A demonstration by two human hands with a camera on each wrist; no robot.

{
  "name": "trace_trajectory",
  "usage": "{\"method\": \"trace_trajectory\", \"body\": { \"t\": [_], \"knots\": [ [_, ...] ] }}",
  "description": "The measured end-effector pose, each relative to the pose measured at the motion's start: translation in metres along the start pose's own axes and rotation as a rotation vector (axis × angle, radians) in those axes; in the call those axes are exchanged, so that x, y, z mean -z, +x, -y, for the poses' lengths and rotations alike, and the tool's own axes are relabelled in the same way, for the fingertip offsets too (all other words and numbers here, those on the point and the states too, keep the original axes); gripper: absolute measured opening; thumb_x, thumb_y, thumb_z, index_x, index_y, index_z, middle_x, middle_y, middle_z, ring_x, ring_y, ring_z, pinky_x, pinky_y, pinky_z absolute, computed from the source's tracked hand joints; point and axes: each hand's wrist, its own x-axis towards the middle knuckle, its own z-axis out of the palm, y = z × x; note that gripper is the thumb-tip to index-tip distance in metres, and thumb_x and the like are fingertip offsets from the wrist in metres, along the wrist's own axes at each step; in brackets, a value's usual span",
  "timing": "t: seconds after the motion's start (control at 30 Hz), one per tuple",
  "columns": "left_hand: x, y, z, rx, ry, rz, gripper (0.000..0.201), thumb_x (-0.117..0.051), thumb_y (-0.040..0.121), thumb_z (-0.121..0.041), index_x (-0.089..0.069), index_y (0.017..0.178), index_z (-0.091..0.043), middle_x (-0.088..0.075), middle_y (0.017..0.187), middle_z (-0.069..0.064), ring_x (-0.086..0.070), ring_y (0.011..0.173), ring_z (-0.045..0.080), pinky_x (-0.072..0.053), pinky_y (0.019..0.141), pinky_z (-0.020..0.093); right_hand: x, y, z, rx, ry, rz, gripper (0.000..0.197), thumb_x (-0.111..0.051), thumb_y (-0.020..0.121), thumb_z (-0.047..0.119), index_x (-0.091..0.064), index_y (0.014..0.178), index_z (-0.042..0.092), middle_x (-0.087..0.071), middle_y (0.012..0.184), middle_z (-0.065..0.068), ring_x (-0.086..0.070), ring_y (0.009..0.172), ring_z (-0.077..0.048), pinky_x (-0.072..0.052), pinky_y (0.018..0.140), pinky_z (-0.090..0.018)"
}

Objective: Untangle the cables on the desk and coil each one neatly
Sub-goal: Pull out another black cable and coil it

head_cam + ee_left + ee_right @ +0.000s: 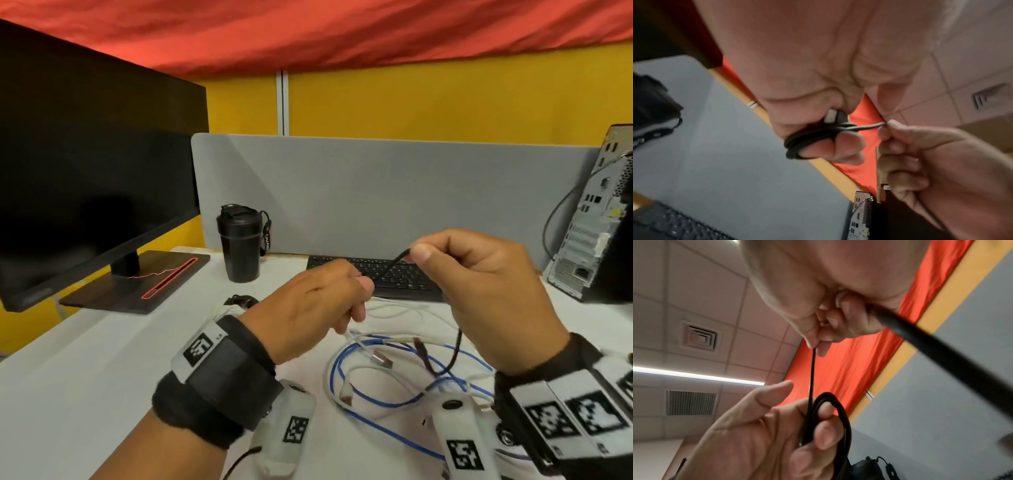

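Both hands are raised above the desk with a thin black cable (390, 267) stretched between them. My left hand (308, 311) grips a small coil of that black cable (807, 139) wound round its fingers, with a silver USB plug (830, 116) tucked under the thumb. My right hand (479, 287) pinches the cable (812, 369) between thumb and forefinger, and the rest trails down behind the palm. On the white desk (102, 377) below lies a tangle of blue cable (376, 401) and white cables (404, 310), one with a USB plug (380, 359).
A black monitor (96, 192) stands at the left, a black tumbler (241, 245) beside it. A black keyboard (394, 277) lies against the grey divider (376, 192). A computer tower (596, 222) stands at the right. A small black item (239, 300) lies behind my left wrist.
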Motion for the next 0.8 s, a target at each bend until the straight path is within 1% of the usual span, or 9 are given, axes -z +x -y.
{"method": "trace_trajectory", "body": {
  "t": [0.1,0.17,0.27,0.37,0.5,0.57,0.67,0.73,0.8],
  "knots": [
    [-0.003,0.000,-0.001,0.025,-0.051,0.072,0.026,-0.049,0.091,-0.038,-0.061,0.084,-0.017,-0.065,0.071,-0.001,-0.052,0.058,0.009,-0.048,0.059,0.032,-0.003,0.002,-0.012,-0.114,-0.030,-0.044,0.017,-0.067,0.088,0.026,-0.072,0.073,0.021,-0.060,0.057,0.008,-0.048,0.049,0.002,-0.038,0.048,-0.008],
    [-0.006,-0.001,0.001,0.077,-0.310,0.078,0.022,-0.049,0.096,-0.027,-0.062,0.083,-0.014,-0.060,0.066,-0.001,-0.044,0.051,0.009,-0.040,0.052,0.023,-0.004,0.003,-0.017,-0.193,-0.031,-0.017,0.016,-0.065,0.090,0.028,-0.073,0.077,0.024,-0.061,0.060,0.005,-0.048,0.051,0.001,-0.040,0.049,-0.012],
    [-0.010,-0.001,0.004,0.106,-0.653,0.088,0.025,-0.049,0.101,-0.021,-0.064,0.083,-0.013,-0.057,0.068,0.001,-0.038,0.049,0.006,-0.035,0.049,0.020,-0.001,0.001,-0.015,-0.228,0.077,0.109,0.018,-0.065,0.091,0.020,-0.074,0.100,0.032,-0.067,0.069,0.019,-0.055,0.056,0.002,-0.041,0.052,-0.013],
    [-0.016,0.001,0.005,0.084,-0.777,0.099,0.024,-0.052,0.096,-0.028,-0.068,0.084,-0.014,-0.063,0.076,0.005,-0.043,0.052,0.007,-0.039,0.053,0.019,-0.001,-0.004,-0.006,-0.213,0.226,0.278,0.029,-0.070,0.086,0.020,-0.072,0.111,0.035,-0.074,0.094,0.009,-0.059,0.058,-0.008,-0.044,0.048,-0.018],
    [-0.017,0.001,0.009,0.030,-0.486,-0.035,0.031,-0.050,0.095,-0.040,-0.073,0.090,-0.021,-0.067,0.085,0.003,-0.061,0.078,0.018,-0.052,0.073,0.031,-0.012,-0.010,-0.003,-0.169,0.208,0.229,0.026,-0.077,0.080,0.015,-0.074,0.103,0.029,-0.076,0.081,0.004,-0.057,0.049,-0.003,-0.045,0.046,-0.015],
    [-0.015,0.001,0.011,0.000,-0.317,-0.057,0.035,-0.048,0.096,-0.045,-0.073,0.090,-0.022,-0.069,0.084,0.001,-0.065,0.089,0.024,-0.054,0.086,0.040,-0.014,-0.011,-0.005,-0.141,0.153,0.203,0.023,-0.078,0.079,0.014,-0.075,0.097,0.028,-0.077,0.080,0.008,-0.066,0.062,0.001,-0.051,0.057,-0.014],
    [-0.017,-0.001,0.009,-0.012,-0.350,-0.019,0.035,-0.043,0.104,-0.034,-0.069,0.092,-0.012,-0.058,0.066,-0.004,-0.061,0.072,0.015,-0.055,0.081,0.028,-0.016,-0.011,-0.010,-0.145,0.101,0.160,0.018,-0.077,0.080,0.012,-0.076,0.089,0.027,-0.076,0.080,0.010,-0.072,0.079,-0.005,-0.057,0.076,-0.021],
    [-0.020,0.000,0.007,0.001,-0.278,-0.010,0.034,-0.040,0.106,-0.028,-0.066,0.090,-0.013,-0.053,0.062,-0.007,-0.055,0.065,0.007,-0.052,0.072,0.022,-0.018,-0.011,-0.011,-0.199,0.109,0.154,0.014,-0.076,0.080,0.011,-0.076,0.084,0.025,-0.075,0.078,0.007,-0.071,0.078,-0.007,-0.057,0.075,-0.022],
    [-0.021,0.000,0.006,0.022,-0.205,0.027,0.033,-0.039,0.107,-0.028,-0.064,0.089,-0.019,-0.052,0.065,-0.009,-0.051,0.066,0.007,-0.048,0.073,0.028,-0.019,-0.011,-0.012,-0.242,0.111,0.155,0.013,-0.076,0.079,0.011,-0.077,0.081,0.023,-0.075,0.076,0.005,-0.071,0.075,-0.008,-0.057,0.072,-0.021]
  ]
}}
